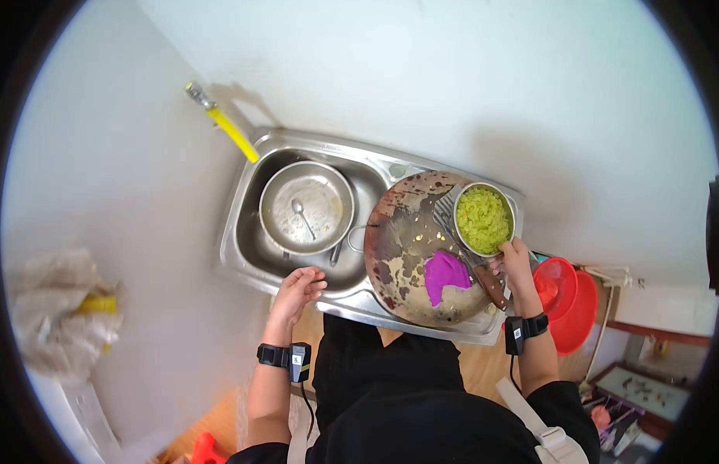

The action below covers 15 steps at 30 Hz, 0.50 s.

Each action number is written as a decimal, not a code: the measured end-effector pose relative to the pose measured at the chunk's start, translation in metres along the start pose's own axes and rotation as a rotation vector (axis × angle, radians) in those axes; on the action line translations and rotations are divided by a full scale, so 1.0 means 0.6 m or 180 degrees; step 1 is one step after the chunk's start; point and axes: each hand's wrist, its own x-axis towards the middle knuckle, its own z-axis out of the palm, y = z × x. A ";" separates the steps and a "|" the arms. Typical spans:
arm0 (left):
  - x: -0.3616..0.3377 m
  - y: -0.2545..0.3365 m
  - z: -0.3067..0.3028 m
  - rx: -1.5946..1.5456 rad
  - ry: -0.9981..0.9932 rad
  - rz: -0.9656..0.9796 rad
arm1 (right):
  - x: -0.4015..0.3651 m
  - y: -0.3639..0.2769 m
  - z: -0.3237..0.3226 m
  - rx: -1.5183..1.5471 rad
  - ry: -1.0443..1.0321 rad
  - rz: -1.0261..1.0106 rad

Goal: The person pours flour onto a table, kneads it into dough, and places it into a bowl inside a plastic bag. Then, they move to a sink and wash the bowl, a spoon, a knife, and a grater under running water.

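My right hand point(515, 265) grips the rim of a steel bowl point(484, 220) filled with chopped green food, held over the right side of a large dirty wok point(409, 240). A spatula with a wooden handle point(469, 259) and a purple cloth point(445, 275) lie in the wok. My left hand point(298, 288) rests on the front edge of the steel sink point(243, 267), fingers loosely apart, holding nothing. In the sink basin sits a steel pan point(307, 207) with a spoon point(302, 215) inside.
A yellow tap point(222, 122) sticks out from the wall above the sink's left corner. Red plastic basins point(564, 303) stand to the right of the sink. A plastic bag point(61, 309) lies at the left. White walls enclose the sink closely.
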 end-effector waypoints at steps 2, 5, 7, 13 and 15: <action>0.028 0.032 -0.023 0.0086 -0.0125 0.0014 | -0.007 0.003 0.016 -0.0080 0.0280 -0.0007; 0.062 0.077 -0.057 -0.0087 -0.0349 0.0037 | -0.013 -0.015 0.053 0.0067 0.0603 0.0103; 0.081 0.095 -0.076 0.0088 -0.0387 0.0015 | -0.028 -0.019 0.075 0.0130 0.0806 0.0076; 0.118 0.120 -0.045 0.0276 -0.0930 -0.0332 | -0.152 -0.008 0.096 0.0102 0.1299 0.0230; 0.127 0.114 -0.024 0.0269 -0.1121 -0.0364 | -0.199 0.003 0.092 0.0085 0.1492 0.0163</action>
